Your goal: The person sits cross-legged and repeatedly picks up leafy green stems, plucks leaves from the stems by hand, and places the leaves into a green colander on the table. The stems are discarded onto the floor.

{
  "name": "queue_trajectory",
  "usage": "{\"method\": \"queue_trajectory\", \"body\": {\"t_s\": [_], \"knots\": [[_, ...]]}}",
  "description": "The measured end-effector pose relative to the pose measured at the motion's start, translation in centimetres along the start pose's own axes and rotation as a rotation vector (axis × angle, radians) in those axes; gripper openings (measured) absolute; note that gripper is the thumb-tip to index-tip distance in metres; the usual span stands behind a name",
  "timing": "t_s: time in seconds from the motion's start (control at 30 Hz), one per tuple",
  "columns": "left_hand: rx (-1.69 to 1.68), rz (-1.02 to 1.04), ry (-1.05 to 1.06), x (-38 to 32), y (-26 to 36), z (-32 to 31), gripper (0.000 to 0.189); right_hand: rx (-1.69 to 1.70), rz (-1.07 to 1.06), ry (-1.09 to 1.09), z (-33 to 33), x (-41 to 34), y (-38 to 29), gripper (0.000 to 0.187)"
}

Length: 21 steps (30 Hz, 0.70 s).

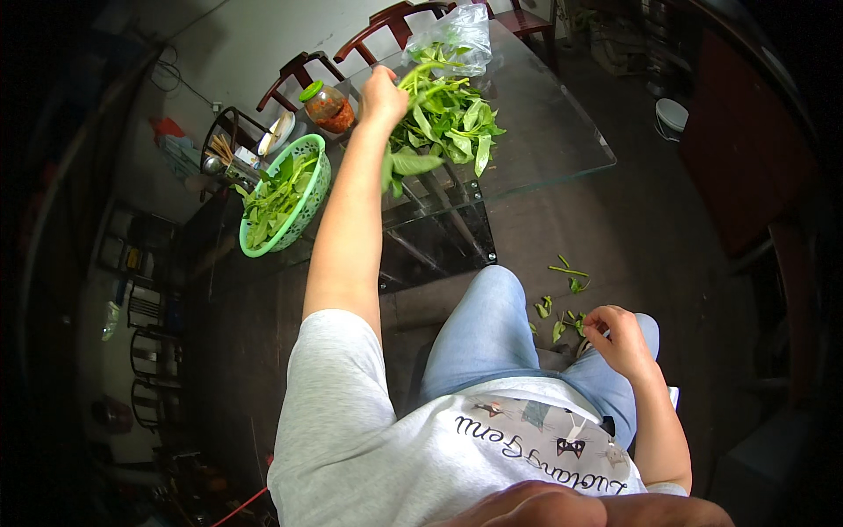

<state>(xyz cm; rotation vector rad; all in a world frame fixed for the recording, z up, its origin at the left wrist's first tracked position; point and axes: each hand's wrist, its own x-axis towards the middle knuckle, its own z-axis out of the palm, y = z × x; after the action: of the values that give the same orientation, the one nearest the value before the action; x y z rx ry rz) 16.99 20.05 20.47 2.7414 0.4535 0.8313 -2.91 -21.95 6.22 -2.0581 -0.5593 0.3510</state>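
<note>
My left hand (384, 99) is stretched out over the glass table (540, 141), its fingers closed around leafy green stems. Some blurred leaves (411, 161) hang beside that forearm. Just right of the hand lies a heap of leafy greens (454, 118), with a clear plastic bag (464, 39) behind it. To the left of my left forearm, a green openwork plastic basket (315, 197) holds more leafy greens (280, 197). My right hand (619, 339) is over my right knee, fingers curled; whether it holds anything small cannot be seen.
A jar with a green lid and red contents (329, 109) stands left of my left hand. Beyond the basket are a plate (280, 132) and a metal holder with chopsticks (240, 171). Wooden chairs (388, 26) line the far side. Leaf scraps (558, 329) lie on the floor; a white bucket (672, 115) stands right.
</note>
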Motion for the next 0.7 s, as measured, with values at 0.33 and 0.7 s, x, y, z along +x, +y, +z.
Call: {"method": "queue_trajectory", "body": {"t_s": [0.33,0.7], "knots": [[0.042,0.057,0.135,2.2,-3.1,-1.1,0.027,-0.036,0.001,-0.05,0.4,-0.3,-0.2,0.01],[0.058,-0.015,0.164,1.4,-1.4,-3.2,0.02,-0.086,0.02,-0.084,0.3,-0.6,-0.2,0.011]]}}
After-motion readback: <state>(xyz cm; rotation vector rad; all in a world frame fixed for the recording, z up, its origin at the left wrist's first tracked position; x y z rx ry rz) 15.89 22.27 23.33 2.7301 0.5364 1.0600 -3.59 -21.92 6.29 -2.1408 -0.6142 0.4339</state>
